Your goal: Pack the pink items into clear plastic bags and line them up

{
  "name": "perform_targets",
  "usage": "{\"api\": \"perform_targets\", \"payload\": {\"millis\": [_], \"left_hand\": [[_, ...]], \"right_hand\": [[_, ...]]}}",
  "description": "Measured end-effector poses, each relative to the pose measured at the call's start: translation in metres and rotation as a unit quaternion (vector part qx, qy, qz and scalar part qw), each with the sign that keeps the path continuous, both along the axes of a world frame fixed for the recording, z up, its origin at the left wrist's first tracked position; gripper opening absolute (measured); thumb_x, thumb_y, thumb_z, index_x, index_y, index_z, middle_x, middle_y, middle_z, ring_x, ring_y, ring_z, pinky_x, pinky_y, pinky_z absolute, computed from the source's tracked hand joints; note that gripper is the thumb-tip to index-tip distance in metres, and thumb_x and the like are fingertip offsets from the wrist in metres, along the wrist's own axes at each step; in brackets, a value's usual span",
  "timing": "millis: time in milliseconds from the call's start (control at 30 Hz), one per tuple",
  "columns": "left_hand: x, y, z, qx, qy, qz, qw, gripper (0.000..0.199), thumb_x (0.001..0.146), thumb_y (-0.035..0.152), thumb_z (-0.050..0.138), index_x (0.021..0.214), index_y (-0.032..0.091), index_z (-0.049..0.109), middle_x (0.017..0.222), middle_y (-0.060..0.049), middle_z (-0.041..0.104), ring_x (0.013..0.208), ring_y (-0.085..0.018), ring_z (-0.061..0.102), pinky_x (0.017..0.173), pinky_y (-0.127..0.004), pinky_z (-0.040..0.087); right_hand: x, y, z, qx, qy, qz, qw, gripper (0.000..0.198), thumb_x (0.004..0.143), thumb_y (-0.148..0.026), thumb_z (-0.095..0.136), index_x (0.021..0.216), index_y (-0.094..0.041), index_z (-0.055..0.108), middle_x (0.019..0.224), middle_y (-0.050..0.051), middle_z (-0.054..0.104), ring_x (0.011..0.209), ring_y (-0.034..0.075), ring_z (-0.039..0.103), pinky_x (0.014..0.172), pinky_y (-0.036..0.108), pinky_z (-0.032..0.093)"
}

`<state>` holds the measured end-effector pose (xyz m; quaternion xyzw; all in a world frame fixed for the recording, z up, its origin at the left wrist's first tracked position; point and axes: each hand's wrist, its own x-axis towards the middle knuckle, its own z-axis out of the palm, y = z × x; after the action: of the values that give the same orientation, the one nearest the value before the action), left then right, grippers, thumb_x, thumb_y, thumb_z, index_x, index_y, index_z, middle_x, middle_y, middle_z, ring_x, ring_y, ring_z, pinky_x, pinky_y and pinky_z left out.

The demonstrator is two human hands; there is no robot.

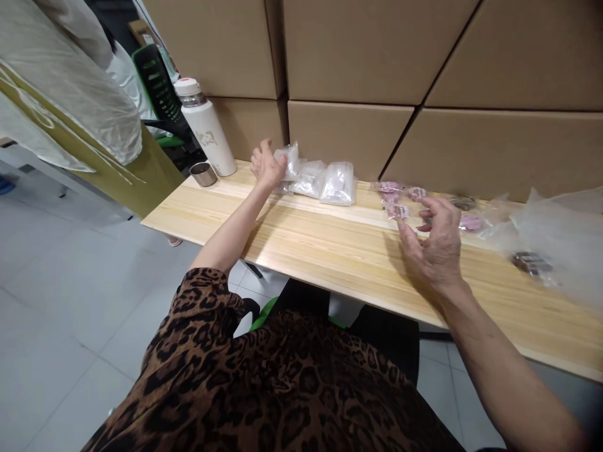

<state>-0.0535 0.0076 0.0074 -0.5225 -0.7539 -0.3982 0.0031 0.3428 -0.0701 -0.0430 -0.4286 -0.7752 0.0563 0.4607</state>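
Note:
My left hand [268, 166] is at the back of the wooden table, its thumb against a clear plastic packet [291, 162] that is tilted up. Its fingers are bent and partly hidden. More clear packets, one flat [308, 177] and one thicker [338, 183], lie just right of it. My right hand [434, 242] hovers over the table with thumb and fingers apart and curved. Close to its fingertips are small clear-wrapped pieces with pink contents, one near the thumb [397, 211] and another by the index finger [415, 193].
Stacked cardboard boxes [348, 138] wall off the table's back edge. A white bottle [207, 132] and a metal cup [203, 174] stand at the left end. At right lies a large translucent bag [560, 232] beside a dark wrapped piece [530, 262]. Another person [89, 107] stands at left.

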Motion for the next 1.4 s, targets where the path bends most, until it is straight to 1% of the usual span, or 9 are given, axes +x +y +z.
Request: {"api": "perform_targets", "payload": {"millis": [167,300,433,633,733,900,1033,1200,1400], "left_hand": [[0.02,0.0,0.005,-0.103,0.1,-0.065,0.987,0.047,0.106,0.023,0.041,0.142,0.023,0.071,0.149,-0.016,0.07,0.143,-0.033,0.062,0.123,-0.048,0.043],[0.034,-0.006,0.003,-0.186,0.208,-0.091,0.956,0.065,0.112,0.05,0.029,0.167,0.021,0.048,0.157,-0.019,0.065,0.146,-0.038,0.059,0.123,-0.054,0.04],[0.038,-0.01,0.002,-0.23,0.295,-0.113,0.921,0.074,0.109,0.064,0.023,0.159,0.023,0.059,0.163,-0.019,0.059,0.156,-0.045,0.045,0.127,-0.063,0.029],[0.036,0.005,0.011,-0.306,0.295,-0.113,0.898,0.082,0.105,0.07,0.021,0.155,0.018,0.062,0.158,-0.024,0.062,0.149,-0.052,0.051,0.118,-0.071,0.037],[0.033,0.007,0.003,-0.269,0.287,-0.095,0.915,0.086,0.104,0.071,0.024,0.153,0.009,0.057,0.155,-0.026,0.064,0.149,-0.048,0.052,0.121,-0.067,0.036],[0.025,-0.002,-0.02,-0.132,0.24,-0.121,0.954,0.088,0.098,0.08,0.025,0.14,0.017,0.068,0.163,-0.019,0.06,0.157,-0.044,0.045,0.131,-0.063,0.024],[0.022,-0.007,-0.015,-0.098,0.177,-0.153,0.967,0.097,0.092,0.09,0.022,0.142,0.022,0.068,0.172,-0.008,0.052,0.161,-0.041,0.04,0.134,-0.063,0.016],[0.026,-0.018,0.007,-0.1,0.111,-0.184,0.972,0.119,0.08,0.105,0.021,0.161,0.024,0.054,0.178,-0.004,0.044,0.169,-0.048,0.022,0.132,-0.067,-0.01],[0.068,-0.065,0.007,0.008,0.129,-0.208,0.97,0.106,0.096,0.093,0.019,0.164,0.017,0.048,0.178,-0.015,0.042,0.171,-0.035,0.027,0.139,-0.056,0.006]], "right_hand": [[-0.001,-0.004,0.001,0.01,0.003,0.016,1.0,0.056,0.101,-0.035,0.062,0.155,-0.026,0.05,0.155,0.021,0.053,0.131,0.038,0.064,0.094,0.063,0.065],[-0.004,-0.01,0.0,0.032,0.004,0.049,0.998,0.055,0.1,-0.026,0.063,0.153,-0.025,0.05,0.151,0.017,0.057,0.141,0.037,0.059,0.107,0.064,0.062],[-0.01,-0.018,0.004,0.018,-0.004,0.054,0.998,0.051,0.103,-0.022,0.059,0.152,-0.026,0.049,0.151,0.016,0.057,0.139,0.034,0.06,0.107,0.06,0.063],[0.0,-0.017,0.012,0.031,-0.022,0.006,0.999,0.046,0.105,-0.024,0.054,0.152,-0.024,0.049,0.151,0.017,0.057,0.139,0.032,0.059,0.111,0.058,0.059],[0.035,-0.011,0.017,0.028,-0.056,-0.09,0.994,0.046,0.105,-0.031,0.053,0.15,-0.024,0.052,0.152,0.017,0.057,0.145,0.034,0.054,0.122,0.063,0.049],[0.125,-0.006,0.017,-0.053,-0.129,-0.274,0.952,0.052,0.102,-0.04,0.054,0.149,-0.017,0.057,0.156,0.024,0.055,0.146,0.04,0.048,0.121,0.067,0.042],[0.173,-0.001,0.005,-0.099,-0.165,-0.301,0.934,0.045,0.096,-0.042,0.058,0.13,-0.013,0.068,0.145,0.027,0.063,0.134,0.045,0.051,0.107,0.071,0.045],[0.178,-0.001,0.013,-0.083,-0.144,-0.3,0.939,0.038,0.105,-0.035,0.041,0.095,-0.02,0.074,0.125,0.022,0.075,0.125,0.04,0.059,0.107,0.065,0.046],[0.121,-0.049,0.038,0.077,-0.117,-0.202,0.969,0.037,0.11,-0.035,0.045,0.105,-0.019,0.078,0.119,0.016,0.08,0.117,0.032,0.071,0.114,0.055,0.05]]}}
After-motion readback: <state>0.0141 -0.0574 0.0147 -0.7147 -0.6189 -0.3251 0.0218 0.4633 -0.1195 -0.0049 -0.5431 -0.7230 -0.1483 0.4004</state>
